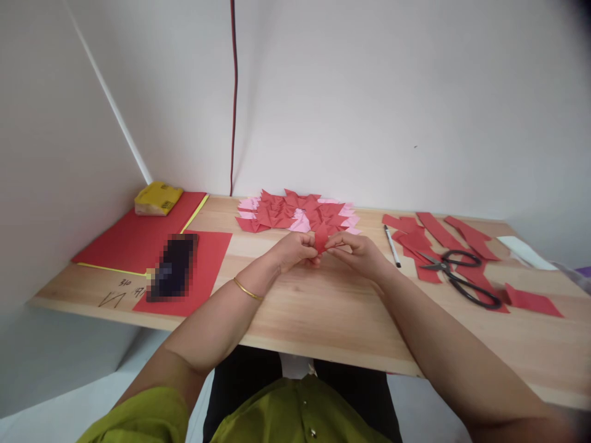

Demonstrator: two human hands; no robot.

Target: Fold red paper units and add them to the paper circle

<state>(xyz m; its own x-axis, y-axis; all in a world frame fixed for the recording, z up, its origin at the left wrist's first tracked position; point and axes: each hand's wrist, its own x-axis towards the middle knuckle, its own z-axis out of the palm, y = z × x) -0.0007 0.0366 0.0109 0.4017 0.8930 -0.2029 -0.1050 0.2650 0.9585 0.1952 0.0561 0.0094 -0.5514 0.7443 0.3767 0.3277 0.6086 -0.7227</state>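
Between my two hands, above the middle of the wooden table [318, 307], is a small piece of red paper [322, 237] that looks folded. My left hand [298, 249] pinches its left side. From the right, my right hand [351, 251] grips its edge between thumb and fingertips. Just behind my hands, a pile of folded red paper pieces [277, 212] lies with folded pink paper pieces [300, 220] among and around them. My fingers partly cover the held paper, so its full shape is hidden.
Right of my hands lie a pen [392, 246], several red paper strips [438, 231], black-handled scissors [462, 280] and a white strip [526, 252]. On the left are red sheets [124, 237], a yellow packet [158, 198] and a blurred dark object [173, 267]. A wall [346, 104] rises behind.
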